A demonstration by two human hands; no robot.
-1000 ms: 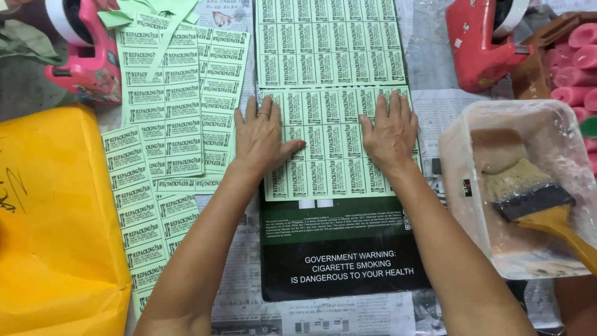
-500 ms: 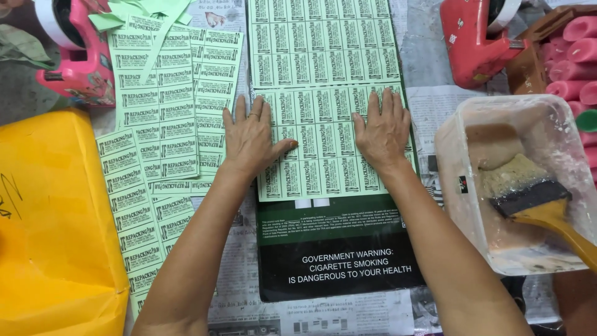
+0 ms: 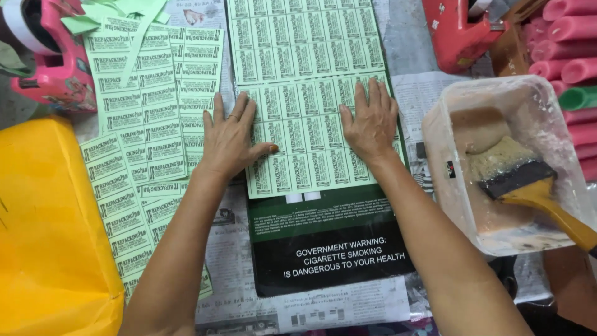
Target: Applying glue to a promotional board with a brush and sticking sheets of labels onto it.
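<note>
On the dark flat cardboard panel [image 3: 329, 249] lies the green paper label sheet [image 3: 311, 93]; left of it loose green label sheets [image 3: 149, 124], right a clear plastic tub [image 3: 491, 93] holding a yellow-handled brush [image 3: 535, 193].

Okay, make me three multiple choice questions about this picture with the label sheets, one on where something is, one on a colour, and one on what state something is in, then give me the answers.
1. Where does the paintbrush lie?
A. in the clear plastic tub at the right
B. on the yellow sheet
C. under the left hand

2. What colour are the label sheets?
A. white
B. pale green
C. orange

3. How are the person's two hands placed?
A. clenched into fists
B. pinching a single label
C. flat, fingers spread, on the sheet

Answers:
1 A: the brush's bristles rest inside the clear plastic tub, its yellow handle sticking out over the rim.
2 B: the printed sheets on the dark green board are pale green.
3 C: the left hand and right hand both lie palm down on the lower sheet.
</note>
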